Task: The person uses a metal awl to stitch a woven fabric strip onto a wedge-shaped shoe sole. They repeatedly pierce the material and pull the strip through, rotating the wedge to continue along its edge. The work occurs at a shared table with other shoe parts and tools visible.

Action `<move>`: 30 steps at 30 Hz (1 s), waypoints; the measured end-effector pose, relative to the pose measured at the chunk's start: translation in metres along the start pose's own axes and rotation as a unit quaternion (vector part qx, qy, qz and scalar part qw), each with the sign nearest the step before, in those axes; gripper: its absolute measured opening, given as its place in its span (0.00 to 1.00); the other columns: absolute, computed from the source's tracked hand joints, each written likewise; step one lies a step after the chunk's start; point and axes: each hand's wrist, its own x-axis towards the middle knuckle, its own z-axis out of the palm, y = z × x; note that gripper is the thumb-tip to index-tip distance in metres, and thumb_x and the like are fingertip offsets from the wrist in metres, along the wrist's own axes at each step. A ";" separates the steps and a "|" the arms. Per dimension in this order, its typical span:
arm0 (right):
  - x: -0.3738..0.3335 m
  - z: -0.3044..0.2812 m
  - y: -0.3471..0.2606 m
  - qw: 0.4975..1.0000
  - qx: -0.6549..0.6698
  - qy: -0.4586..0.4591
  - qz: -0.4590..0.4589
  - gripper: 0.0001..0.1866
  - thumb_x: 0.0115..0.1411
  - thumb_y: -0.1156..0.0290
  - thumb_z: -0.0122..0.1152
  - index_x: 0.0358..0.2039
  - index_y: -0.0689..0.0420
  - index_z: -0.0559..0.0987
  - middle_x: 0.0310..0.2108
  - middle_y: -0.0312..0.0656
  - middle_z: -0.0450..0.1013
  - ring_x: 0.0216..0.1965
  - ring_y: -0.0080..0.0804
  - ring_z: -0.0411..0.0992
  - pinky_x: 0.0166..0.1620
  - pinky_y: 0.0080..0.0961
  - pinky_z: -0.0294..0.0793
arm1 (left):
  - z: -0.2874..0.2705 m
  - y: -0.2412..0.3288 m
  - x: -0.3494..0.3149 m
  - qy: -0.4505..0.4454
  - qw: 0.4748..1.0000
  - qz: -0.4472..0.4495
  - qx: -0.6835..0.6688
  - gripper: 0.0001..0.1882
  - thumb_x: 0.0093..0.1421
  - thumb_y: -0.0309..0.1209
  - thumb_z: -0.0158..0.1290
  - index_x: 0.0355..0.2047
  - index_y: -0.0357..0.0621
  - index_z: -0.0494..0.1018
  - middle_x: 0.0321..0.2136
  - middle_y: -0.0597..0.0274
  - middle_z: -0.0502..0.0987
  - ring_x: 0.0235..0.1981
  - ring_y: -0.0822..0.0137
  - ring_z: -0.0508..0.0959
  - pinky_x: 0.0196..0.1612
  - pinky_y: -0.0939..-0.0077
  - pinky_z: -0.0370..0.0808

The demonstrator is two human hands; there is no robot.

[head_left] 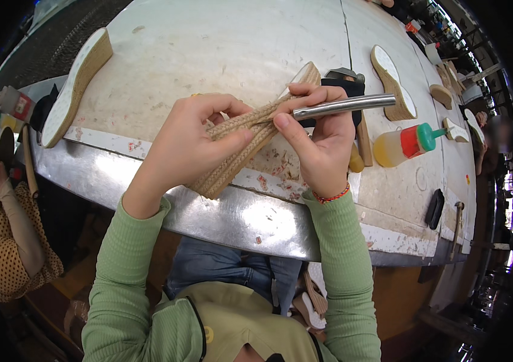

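Note:
Between both hands, above the table's front edge, a wedge shoe sole is held at a slant, its side covered in braided tan rope. My left hand is closed round it, thumb pressing the braid near the middle. My right hand grips a tool with a shiny round metal handle that points to the right. Its thumb and fingertips meet at the sole's upper part, by the braid; the tool's working tip is hidden there.
A bottle of yellow liquid with a green nozzle stands right of my right hand, beside a wooden handle. Wedge soles lie left and right. Farther right are a black block and a hammer. Another person's arm shows at left.

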 end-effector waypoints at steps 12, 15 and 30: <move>0.000 0.001 0.003 0.999 0.040 0.015 0.005 0.21 0.53 0.84 0.65 0.42 0.59 0.64 0.37 0.44 0.73 0.47 0.30 0.69 0.54 0.29 0.66 | -0.002 -0.007 0.005 -0.049 0.978 -0.118 -0.166 0.10 0.57 0.27 0.56 0.37 0.33 0.76 0.27 0.60 0.80 0.25 0.76 0.79 0.28 0.87 0.74; -0.002 0.003 0.006 1.000 0.020 0.017 -0.008 0.21 0.52 0.83 0.65 0.43 0.61 0.64 0.44 0.46 0.68 0.39 0.25 0.74 0.47 0.23 0.73 | 0.000 -0.007 0.006 -0.046 0.975 -0.123 -0.177 0.09 0.57 0.26 0.56 0.36 0.34 0.76 0.26 0.61 0.80 0.25 0.77 0.78 0.28 0.87 0.73; 0.001 0.000 0.008 0.997 0.068 0.027 -0.013 0.20 0.52 0.85 0.64 0.41 0.60 0.65 0.43 0.47 0.68 0.40 0.25 0.74 0.47 0.22 0.73 | 0.002 -0.002 0.002 0.003 1.000 0.003 0.024 0.15 0.54 0.34 0.59 0.39 0.38 0.79 0.31 0.65 0.81 0.29 0.77 0.72 0.35 0.80 0.67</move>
